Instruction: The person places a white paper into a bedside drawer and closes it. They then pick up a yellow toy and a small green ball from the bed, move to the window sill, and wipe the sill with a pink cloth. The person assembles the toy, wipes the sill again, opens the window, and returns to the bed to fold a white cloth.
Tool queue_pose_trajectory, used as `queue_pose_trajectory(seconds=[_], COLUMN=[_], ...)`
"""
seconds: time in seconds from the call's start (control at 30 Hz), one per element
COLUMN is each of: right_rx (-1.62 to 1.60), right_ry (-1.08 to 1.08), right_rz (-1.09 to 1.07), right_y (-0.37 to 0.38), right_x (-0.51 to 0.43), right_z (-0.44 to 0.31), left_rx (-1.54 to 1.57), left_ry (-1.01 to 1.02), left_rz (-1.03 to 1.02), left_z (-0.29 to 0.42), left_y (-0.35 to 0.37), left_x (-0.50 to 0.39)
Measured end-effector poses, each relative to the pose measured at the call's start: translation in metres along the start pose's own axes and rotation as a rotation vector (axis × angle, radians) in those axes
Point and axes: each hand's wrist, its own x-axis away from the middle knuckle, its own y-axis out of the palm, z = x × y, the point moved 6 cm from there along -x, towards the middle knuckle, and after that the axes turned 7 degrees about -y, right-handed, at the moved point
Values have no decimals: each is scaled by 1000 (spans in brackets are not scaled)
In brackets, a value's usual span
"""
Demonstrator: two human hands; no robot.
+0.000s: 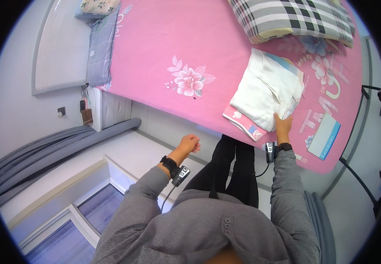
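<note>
A stack of folded white cloths (260,87) lies on the pink floral bedsheet (151,49), near the bed's front edge. Beneath its lower left part shows a folded pink cloth with white edging (245,122); a light blue and yellow layer shows at the upper right. My right hand (283,125) is at the lower right edge of the white stack, thumb on top and the other fingers partly hidden; whether it grips the cloth is unclear. My left hand (190,144) is beside the bed's front edge, its fingers curled in with nothing visible in them.
A white and blue flat box (324,137) lies right of the stack. A plaid pillow or quilt (296,19) is at the far right. Grey checked bedding (101,52) lies by the headboard at left. A grey curtain (61,145) and a window (78,214) are at lower left.
</note>
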Motion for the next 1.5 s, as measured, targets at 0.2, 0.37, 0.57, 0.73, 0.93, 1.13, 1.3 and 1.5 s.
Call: queue_pose_trajectory(seconds=[0.2,0.37,0.57,0.73,0.93,1.13,1.3,1.5], right_rx=[-587,-394,-754,-1262,-1368,-1141,-1204,-1027], right_ry=[231,-101,155,443,265,204,306,280], right_rz=[-480,-23,-23,-623,-687,-258,-90,340], right_y=[29,14,33,36,-59,-145,-229,-339], right_x=[11,17,4,12,45,100,137,117], right_z=[11,-13,-33,-54,-71,-15,18,68], left_rx=[245,264,324,356,58,-229,-419,-572], left_ry=[-2,5,-5,23,342,769,932,1058], left_rz=[2,23,61,52,375,588,497,304], left_z=[-16,-33,-58,-73,-33,58,117,142], left_y=[-17,-21,-28,-26,-63,-77,-64,-53], left_x=[8,8,17,23,-11,-76,-119,-141])
